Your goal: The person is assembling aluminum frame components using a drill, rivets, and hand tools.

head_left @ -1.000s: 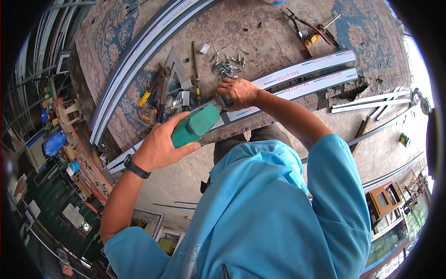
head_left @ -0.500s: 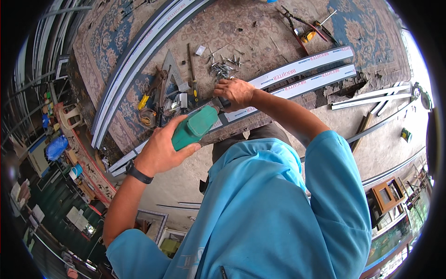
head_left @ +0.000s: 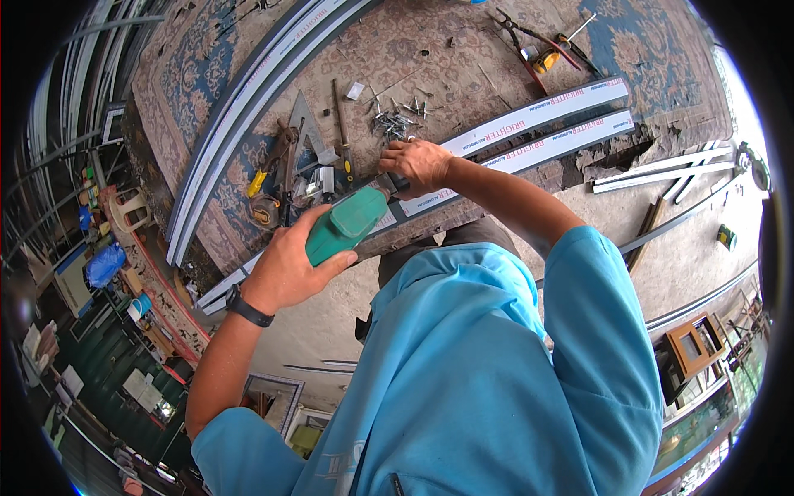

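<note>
My left hand [head_left: 285,263] is wrapped round a green power drill [head_left: 346,225], whose front end points up and right over the near aluminium strips. Just past the drill's dark front end [head_left: 387,183], my right hand [head_left: 420,165] is closed with its fingers curled down. What those fingers grip is hidden beneath them. Beside my right hand runs a white-filmed aluminium profile [head_left: 504,134], and a second profile [head_left: 571,139] lies nearer to me. A heap of screws [head_left: 395,124] lies just beyond my right fingertips.
The work surface wears a worn patterned carpet [head_left: 447,45]. Left of the drill lie a tape measure [head_left: 265,210], a yellow-handled screwdriver [head_left: 344,153] and a metal set square [head_left: 308,132]. Long profiles [head_left: 248,103] curve along the left. Pliers [head_left: 529,45] rest at the far right.
Both hands and the drill keep almost the same place. Only the view has shifted very slightly.
</note>
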The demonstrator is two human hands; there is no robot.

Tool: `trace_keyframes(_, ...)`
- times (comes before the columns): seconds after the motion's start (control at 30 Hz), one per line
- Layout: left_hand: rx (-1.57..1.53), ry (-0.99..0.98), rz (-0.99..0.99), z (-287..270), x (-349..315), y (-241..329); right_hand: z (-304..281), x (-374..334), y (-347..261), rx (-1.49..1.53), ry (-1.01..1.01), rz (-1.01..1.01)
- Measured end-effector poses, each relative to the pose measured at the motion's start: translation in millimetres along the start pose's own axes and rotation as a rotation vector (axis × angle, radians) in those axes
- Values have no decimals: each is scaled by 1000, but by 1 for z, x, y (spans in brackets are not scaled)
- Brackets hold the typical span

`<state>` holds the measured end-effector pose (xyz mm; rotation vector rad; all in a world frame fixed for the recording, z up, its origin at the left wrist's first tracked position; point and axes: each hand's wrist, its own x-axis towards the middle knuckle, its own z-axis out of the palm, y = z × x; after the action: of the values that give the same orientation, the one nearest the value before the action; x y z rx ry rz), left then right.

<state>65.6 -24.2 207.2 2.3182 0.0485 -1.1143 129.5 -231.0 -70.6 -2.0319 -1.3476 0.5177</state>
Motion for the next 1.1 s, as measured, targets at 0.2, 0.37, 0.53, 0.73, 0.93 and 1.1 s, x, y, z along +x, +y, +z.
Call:
trace_keyframes(0.2, 8, 18, 5, 3, -2, 1, 2, 1, 0, -11, 2, 6)
trace_keyframes(0.37, 45, 26, -21, 6, -3, 3, 1, 1, -1, -20, -26, 31)
trace_keyframes(0.53, 61, 24, -13, 4, 0, 5, 6, 1, 1, -34, -23, 35)
trace_keyframes(0.73, 59, 79, 19, 8, 0, 5, 4, 2, 0, -35, -9, 24)
trace_keyframes(0.93, 89, 69, -9, 13, 0, 11, 2, 0, 0, -16, 14, 29)
trace_keyframes(1.1, 149, 48, -2, 25, 4, 8, 9, 1, -6, 46, 141, -32)
